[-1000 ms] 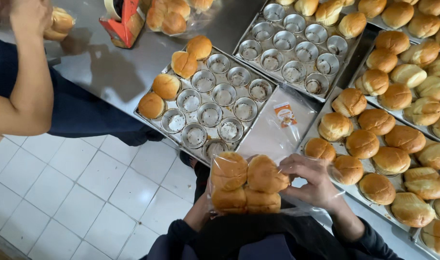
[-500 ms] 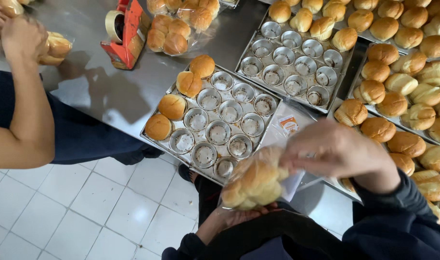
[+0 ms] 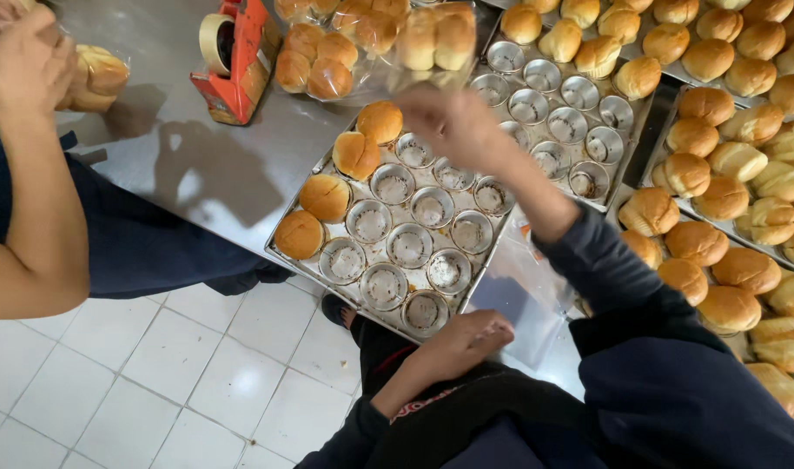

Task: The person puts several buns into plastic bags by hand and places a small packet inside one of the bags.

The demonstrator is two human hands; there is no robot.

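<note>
At far left, a co-worker's hand (image 3: 19,65) grips a bagged batch of buns (image 3: 97,74). A red tape dispenser (image 3: 236,56) stands on the steel worktop (image 3: 188,174). Your left hand (image 3: 466,339) rests at the near edge of the baking tray (image 3: 397,234), fingers curled together, holding nothing. Your right hand (image 3: 453,122) is stretched out over the worktop, fingers clamped on a clear bag of buns (image 3: 436,39), just beside another filled bag (image 3: 314,61).

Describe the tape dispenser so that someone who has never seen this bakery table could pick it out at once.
Start at the steel table, far edge. Left of the clear bags of buns stands the tape dispenser: the only red thing there, carrying a pale tape roll.
</note>
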